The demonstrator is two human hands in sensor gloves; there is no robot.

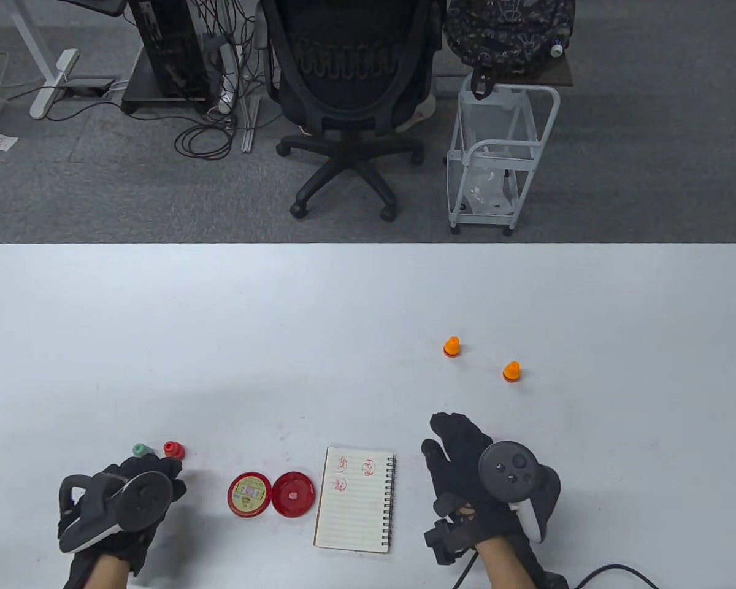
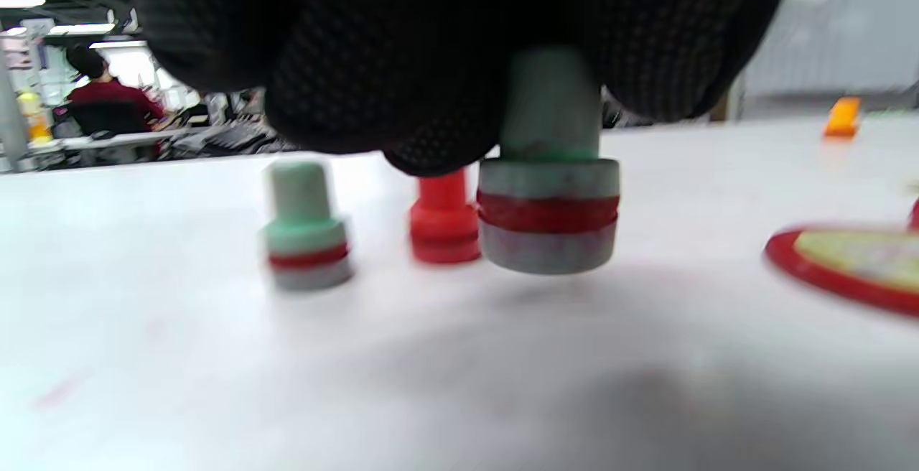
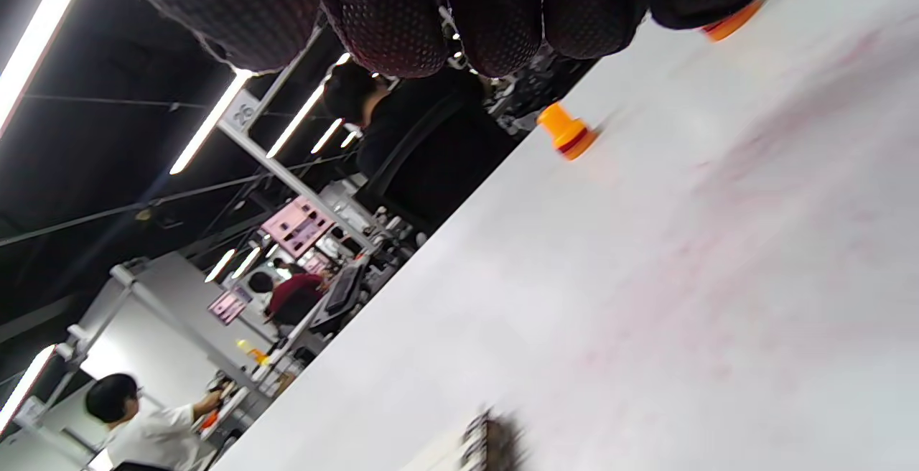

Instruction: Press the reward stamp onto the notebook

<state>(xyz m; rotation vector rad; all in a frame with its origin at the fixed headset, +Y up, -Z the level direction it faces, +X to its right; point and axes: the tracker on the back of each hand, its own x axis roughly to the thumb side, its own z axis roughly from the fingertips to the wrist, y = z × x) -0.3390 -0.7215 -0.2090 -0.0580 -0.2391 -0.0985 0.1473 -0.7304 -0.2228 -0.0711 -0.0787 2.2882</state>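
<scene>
My left hand (image 1: pixel 162 475) is at the table's front left. In the left wrist view its fingers (image 2: pixel 402 76) pinch the handle of a green stamp (image 2: pixel 549 205), held upright just above the table; in the table view this stamp is hidden under the hand. The small spiral notebook (image 1: pixel 356 500) lies open at the front middle with three red prints near its top. My right hand (image 1: pixel 457 445) lies to the right of the notebook, fingers stretched out and holding nothing.
A second green stamp (image 1: pixel 141 450) (image 2: pixel 307 230) and a red stamp (image 1: pixel 173 450) (image 2: pixel 444 220) stand just beyond my left hand. The red ink pad (image 1: pixel 293 494) and its labelled lid (image 1: pixel 249 494) lie left of the notebook. Two orange stamps (image 1: pixel 452 346) (image 1: pixel 511 372) stand farther right.
</scene>
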